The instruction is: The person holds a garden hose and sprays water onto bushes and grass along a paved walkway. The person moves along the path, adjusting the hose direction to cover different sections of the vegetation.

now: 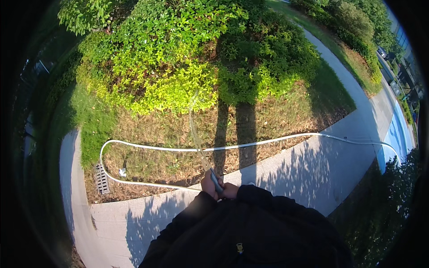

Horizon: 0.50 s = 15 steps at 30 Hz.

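Note:
My left hand (208,187) is wrapped around a grey hose nozzle or hose end (216,181) that points forward and slightly left. Close against its lower end, my right hand (230,191) grips it too, though the fingers are partly hidden. A stream of water (193,129) arcs from the tip over the grass and reaches the yellow-green shrubs (182,88). A white garden hose (161,148) crosses the lawn from the right, bends round at the left, and runs back toward my hands. Where it joins the nozzle is hidden.
Dry, patchy grass (150,129) lies between the shrubs and a concrete path (291,171). A metal drain grate (102,179) sits beside the hose bend, near a small white scrap (122,172). Blue-painted paving (397,134) lies at the far right.

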Available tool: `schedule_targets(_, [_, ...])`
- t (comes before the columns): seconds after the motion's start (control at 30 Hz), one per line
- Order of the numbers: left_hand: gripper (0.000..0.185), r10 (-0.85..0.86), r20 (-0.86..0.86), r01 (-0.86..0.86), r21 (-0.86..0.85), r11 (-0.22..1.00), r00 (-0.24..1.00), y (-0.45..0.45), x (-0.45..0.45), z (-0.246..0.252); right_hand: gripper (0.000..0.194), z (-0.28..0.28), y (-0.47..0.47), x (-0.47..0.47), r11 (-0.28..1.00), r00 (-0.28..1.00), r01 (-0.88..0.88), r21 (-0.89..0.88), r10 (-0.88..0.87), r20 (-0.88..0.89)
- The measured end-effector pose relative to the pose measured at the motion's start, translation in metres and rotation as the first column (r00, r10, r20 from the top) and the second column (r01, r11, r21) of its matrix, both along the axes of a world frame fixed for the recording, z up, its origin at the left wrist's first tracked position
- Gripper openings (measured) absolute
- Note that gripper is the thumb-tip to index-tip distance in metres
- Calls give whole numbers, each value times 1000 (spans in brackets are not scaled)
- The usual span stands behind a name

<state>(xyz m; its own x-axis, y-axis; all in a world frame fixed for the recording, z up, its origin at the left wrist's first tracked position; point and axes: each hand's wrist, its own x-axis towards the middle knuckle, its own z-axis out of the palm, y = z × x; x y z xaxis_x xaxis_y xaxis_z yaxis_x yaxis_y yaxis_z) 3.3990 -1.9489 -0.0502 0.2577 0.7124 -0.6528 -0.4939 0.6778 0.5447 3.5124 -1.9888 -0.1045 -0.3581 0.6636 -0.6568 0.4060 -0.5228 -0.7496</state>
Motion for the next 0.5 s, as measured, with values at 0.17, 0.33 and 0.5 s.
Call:
schedule_targets(0.17, [41,97,-30,-98,-16,995,995,-4,-21,9,31,15,9,-16,999,999,-36,-5,36,-39])
schedule_targets(0.33, [43,202,-33,-201,31,979,979,-9,-41,3,27,32,16,-34,994,994,-105,36,107,-36])
schedule_targets(0.5, [43,296,-74,-289,86,953,952,-13,-55,26,28,47,21,-52,988,988,-150,40,151,-18])
